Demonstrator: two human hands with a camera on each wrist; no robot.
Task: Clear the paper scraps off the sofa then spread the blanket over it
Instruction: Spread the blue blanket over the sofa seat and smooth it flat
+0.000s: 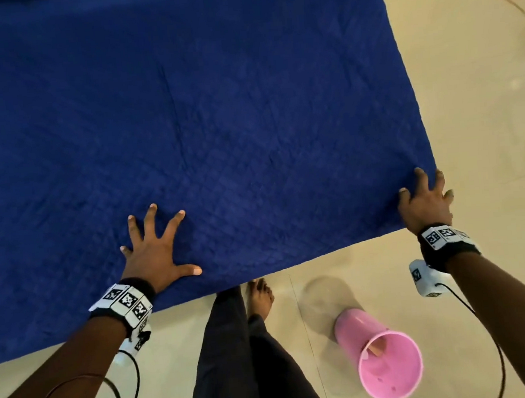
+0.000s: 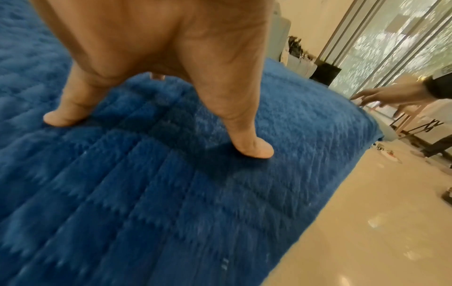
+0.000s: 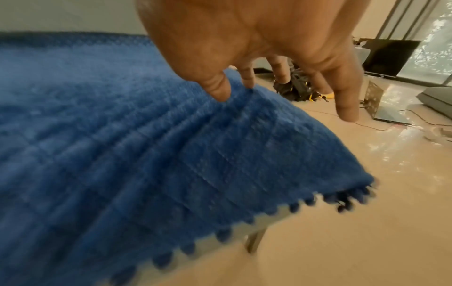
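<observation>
A dark blue quilted blanket [image 1: 217,123] lies flat over the sofa and fills most of the head view. My left hand [image 1: 161,247] presses on it near the front edge, palm down with its fingers spread wide; the left wrist view shows its fingertips [image 2: 254,151] on the blanket [image 2: 171,203]. My right hand [image 1: 424,198] rests on the front right corner with straight fingers. In the right wrist view the thumb [image 3: 217,91] touches the blanket [image 3: 122,154], and the other fingers reach past its edge. No paper scraps show on the blanket.
A pink bin [image 1: 390,364] lies on its side on the beige floor to the right of my foot [image 1: 259,296], with something pale inside. A sofa leg [image 3: 255,240] stands under the bobbled blanket edge. Cables and dark gear lie on the floor beyond the sofa's right end.
</observation>
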